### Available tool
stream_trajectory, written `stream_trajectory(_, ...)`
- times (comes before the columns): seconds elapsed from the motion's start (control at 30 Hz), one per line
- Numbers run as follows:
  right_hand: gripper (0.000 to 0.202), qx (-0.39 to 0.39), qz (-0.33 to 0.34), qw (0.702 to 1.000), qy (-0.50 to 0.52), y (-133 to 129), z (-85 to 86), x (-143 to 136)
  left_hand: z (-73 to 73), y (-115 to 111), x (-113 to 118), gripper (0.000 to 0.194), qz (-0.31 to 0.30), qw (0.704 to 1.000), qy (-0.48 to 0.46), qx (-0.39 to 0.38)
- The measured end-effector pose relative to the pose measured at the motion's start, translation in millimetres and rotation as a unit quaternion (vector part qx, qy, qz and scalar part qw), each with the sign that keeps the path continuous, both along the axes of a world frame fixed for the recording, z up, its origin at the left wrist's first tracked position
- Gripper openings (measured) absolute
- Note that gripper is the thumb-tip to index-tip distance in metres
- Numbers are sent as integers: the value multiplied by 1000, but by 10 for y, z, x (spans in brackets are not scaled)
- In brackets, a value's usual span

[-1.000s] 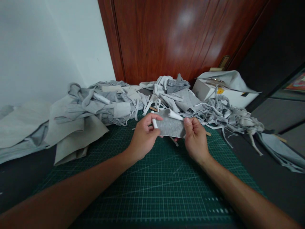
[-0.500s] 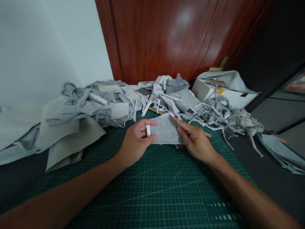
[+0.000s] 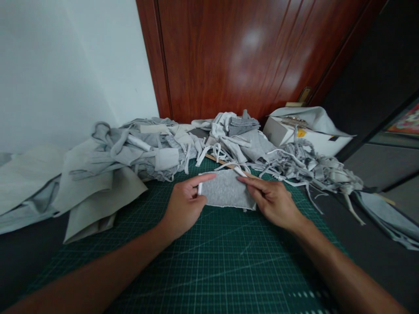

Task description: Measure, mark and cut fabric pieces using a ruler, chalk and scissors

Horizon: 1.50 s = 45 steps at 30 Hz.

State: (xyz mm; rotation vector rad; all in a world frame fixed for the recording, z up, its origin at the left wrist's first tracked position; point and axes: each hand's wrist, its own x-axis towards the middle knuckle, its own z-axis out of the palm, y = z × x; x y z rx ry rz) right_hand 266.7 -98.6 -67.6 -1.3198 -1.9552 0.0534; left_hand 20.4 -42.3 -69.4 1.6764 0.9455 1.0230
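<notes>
A small grey fabric piece (image 3: 225,189) with white edges is stretched between both hands, above the green cutting mat (image 3: 209,257). My left hand (image 3: 187,203) pinches its left end, where a white folded edge shows between thumb and index finger. At the upper right corner, my right hand (image 3: 273,198) grips the cloth; a white rolled strip (image 3: 241,172) shows at its fingertips. Behind the cloth lies a thin wooden stick (image 3: 214,158), partly covered by white strips.
Grey and white fabric scraps (image 3: 166,159) are heaped at the back left, beside larger pale sheets (image 3: 108,196). Folded grey cloths (image 3: 244,124) lie at the back centre. A white box (image 3: 310,140) and tangled strips (image 3: 321,170) are at the right, before a brown door (image 3: 229,61).
The fabric piece has been lowered a little and tilted, its right side now lower. My left thumb has shifted left along the cloth. The camera view has moved slightly.
</notes>
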Motion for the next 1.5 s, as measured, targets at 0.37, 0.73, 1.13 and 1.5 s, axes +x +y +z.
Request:
stream_trajectory(0.37, 39, -40, -84, 969, 228, 78, -150, -47, -69, 21, 17, 41, 21, 998, -44, 26)
stream_trajectory(0.73, 61, -135, -12, 924, 357, 111, -109, -37, -81, 54, 9, 75, -25, 993, -105, -53)
stream_trajectory(1.13, 27, -122, 149, 979, 60, 200, 171, -470, -57, 54, 172, 52, 23, 995, -91, -22)
stream_trajectory(1.5, 79, -108, -129, 956, -240, 1922, 472, -91, -58, 79, 170, 42, 0, 997, -52, 49)
